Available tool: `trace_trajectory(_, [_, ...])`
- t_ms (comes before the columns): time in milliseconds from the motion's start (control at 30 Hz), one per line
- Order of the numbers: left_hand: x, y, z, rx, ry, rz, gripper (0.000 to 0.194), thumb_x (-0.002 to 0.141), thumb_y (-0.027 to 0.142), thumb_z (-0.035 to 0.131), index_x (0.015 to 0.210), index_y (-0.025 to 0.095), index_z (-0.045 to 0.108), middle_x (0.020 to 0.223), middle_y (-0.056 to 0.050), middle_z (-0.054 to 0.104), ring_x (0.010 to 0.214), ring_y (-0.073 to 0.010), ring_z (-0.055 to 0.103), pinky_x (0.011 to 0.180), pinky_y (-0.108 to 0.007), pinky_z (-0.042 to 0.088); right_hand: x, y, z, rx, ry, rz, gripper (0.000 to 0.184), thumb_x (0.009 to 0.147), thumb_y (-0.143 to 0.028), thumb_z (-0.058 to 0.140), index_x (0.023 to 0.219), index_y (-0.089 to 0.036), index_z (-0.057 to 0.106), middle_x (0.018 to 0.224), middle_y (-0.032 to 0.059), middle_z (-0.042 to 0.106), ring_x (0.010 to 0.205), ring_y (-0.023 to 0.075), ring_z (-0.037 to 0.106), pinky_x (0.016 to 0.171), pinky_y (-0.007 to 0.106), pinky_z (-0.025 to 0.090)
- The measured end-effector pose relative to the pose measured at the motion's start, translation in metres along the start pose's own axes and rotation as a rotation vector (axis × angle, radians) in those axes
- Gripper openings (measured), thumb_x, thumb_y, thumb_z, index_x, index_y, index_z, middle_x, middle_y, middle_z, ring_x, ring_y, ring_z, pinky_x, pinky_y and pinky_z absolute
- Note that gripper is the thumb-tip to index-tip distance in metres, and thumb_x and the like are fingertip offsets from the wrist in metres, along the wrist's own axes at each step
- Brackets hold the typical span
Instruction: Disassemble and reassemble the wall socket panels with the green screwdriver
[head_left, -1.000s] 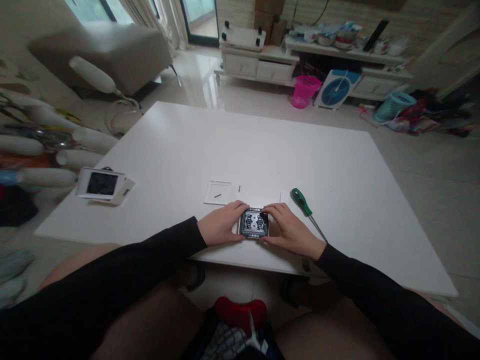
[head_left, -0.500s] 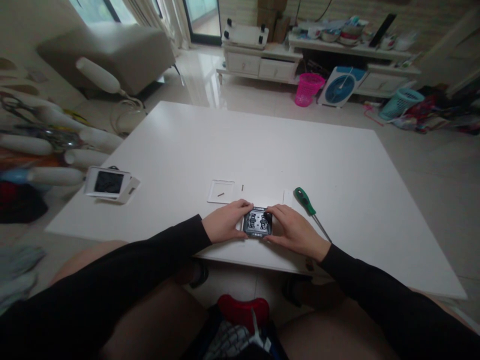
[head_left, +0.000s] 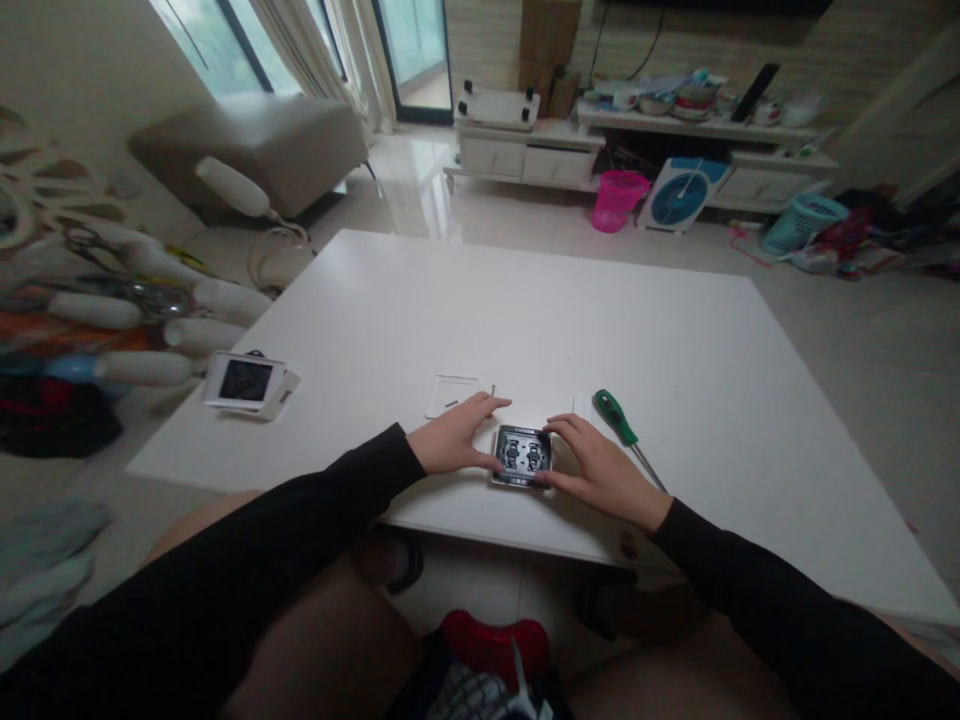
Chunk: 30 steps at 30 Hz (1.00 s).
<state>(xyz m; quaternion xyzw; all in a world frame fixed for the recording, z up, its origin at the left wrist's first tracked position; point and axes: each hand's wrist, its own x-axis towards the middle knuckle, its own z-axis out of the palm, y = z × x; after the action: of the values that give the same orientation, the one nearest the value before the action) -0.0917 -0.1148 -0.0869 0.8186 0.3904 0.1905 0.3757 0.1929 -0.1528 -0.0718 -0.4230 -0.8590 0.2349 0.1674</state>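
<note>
With twelve o'clock being taken as straight away from the wearer, a black square module [head_left: 523, 457] is being held close to the table [head_left: 480, 300], near its six o'clock edge and between both hands. At its three o'clock side it is being pinched by the right hand [head_left: 596, 470]: the far corner is being met by the fingers, the near corner by the thumb. From that hand the module is being presented at about nine o'clock.

From the left hand [head_left: 457, 435] it is being presented between three and four. That hand is being held spread, its index finger being stretched toward three o'clock, off the module and just short of a small screw [head_left: 493, 390]. Its thumb is being placed at the eight o'clock corner; whether firm contact is being made cannot be told. The surer hold is thus being given by the right.

No clear long axis is being shown by the near-square outline; the two matching shapes on its face are being lined up from nine to three. Beyond the right hand, at one o'clock, a green-handled screwdriver [head_left: 615, 417] is being left lying.
</note>
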Motion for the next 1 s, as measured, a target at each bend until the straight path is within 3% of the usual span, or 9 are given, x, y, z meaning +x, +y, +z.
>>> trace_trajectory(100, [0.01, -0.011, -0.017, 0.095, 0.141, -0.107, 0.03, 0.091, 0.031, 0.071, 0.118, 0.019, 0.066, 0.115, -0.008, 0.069, 0.098, -0.0215, 0.068, 0.091, -0.038, 0.055, 0.003, 0.016, -0.011, -0.118, 0.035, 0.036, 0.028, 0.101, -0.037, 0.059, 0.124, -0.022, 0.056, 0.118, 0.0129, 0.067, 0.109, 0.0313, 0.065, 0.095, 0.048, 0.054])
trace_trajectory(167, [0.018, -0.02, -0.025, 0.17, 0.22, -0.161, 0.015, 0.091, 0.022, 0.065, 0.106, 0.018, 0.068, 0.104, -0.006, 0.071, 0.091, -0.0195, 0.067, 0.086, -0.035, 0.054, 0.004, 0.031, -0.021, -0.236, 0.061, 0.085, 0.024, 0.1, -0.033, 0.055, 0.12, -0.02, 0.059, 0.115, 0.014, 0.067, 0.106, 0.0321, 0.064, 0.091, 0.047, 0.053])
trace_trajectory(367, [0.042, -0.037, -0.012, 0.265, 0.26, -0.228, 0.014, 0.09, 0.019, 0.063, 0.101, 0.016, 0.07, 0.091, -0.005, 0.072, 0.078, -0.018, 0.064, 0.077, -0.031, 0.05, 0.001, 0.07, -0.045, -0.406, -0.027, 0.357, 0.024, 0.091, -0.031, 0.055, 0.11, -0.016, 0.059, 0.111, 0.0162, 0.064, 0.096, 0.0298, 0.062, 0.075, 0.038, 0.044])
trace_trajectory(533, [0.053, -0.04, 0.006, 0.37, 0.23, -0.241, 0.021, 0.092, 0.023, 0.063, 0.11, 0.019, 0.074, 0.102, -0.007, 0.071, 0.088, -0.022, 0.065, 0.088, -0.038, 0.045, -0.002, 0.08, -0.053, -0.383, -0.168, 0.496, 0.026, 0.088, -0.028, 0.056, 0.11, -0.014, 0.058, 0.109, 0.0179, 0.067, 0.089, 0.0277, 0.063, 0.069, 0.035, 0.036])
trace_trajectory(733, [0.056, -0.039, 0.012, 0.46, 0.189, -0.25, 0.019, 0.095, 0.026, 0.061, 0.106, 0.02, 0.074, 0.108, -0.01, 0.069, 0.106, -0.0284, 0.061, 0.098, -0.046, 0.037, -0.004, 0.088, -0.052, -0.398, -0.323, 0.575, 0.025, 0.089, -0.025, 0.057, 0.112, -0.014, 0.057, 0.103, 0.0187, 0.071, 0.086, 0.0284, 0.066, 0.065, 0.033, 0.031])
trace_trajectory(867, [0.056, -0.039, 0.013, 0.487, 0.162, -0.246, 0.017, 0.097, 0.023, 0.056, 0.093, 0.019, 0.071, 0.103, -0.01, 0.071, 0.105, -0.0286, 0.061, 0.095, -0.045, 0.036, -0.003, 0.092, -0.049, -0.407, -0.342, 0.59, 0.028, 0.089, -0.024, 0.057, 0.115, -0.013, 0.056, 0.102, 0.0201, 0.072, 0.087, 0.0295, 0.067, 0.064, 0.033, 0.03])
trace_trajectory(1000, [0.056, -0.04, 0.013, 0.511, 0.124, -0.237, 0.018, 0.099, 0.019, 0.05, 0.097, 0.02, 0.068, 0.105, -0.01, 0.071, 0.107, -0.0291, 0.061, 0.093, -0.044, 0.036, -0.001, 0.092, -0.048, -0.404, -0.353, 0.607, 0.029, 0.087, -0.024, 0.06, 0.115, -0.014, 0.057, 0.102, 0.0196, 0.072, 0.086, 0.0288, 0.067, 0.063, 0.032, 0.031])
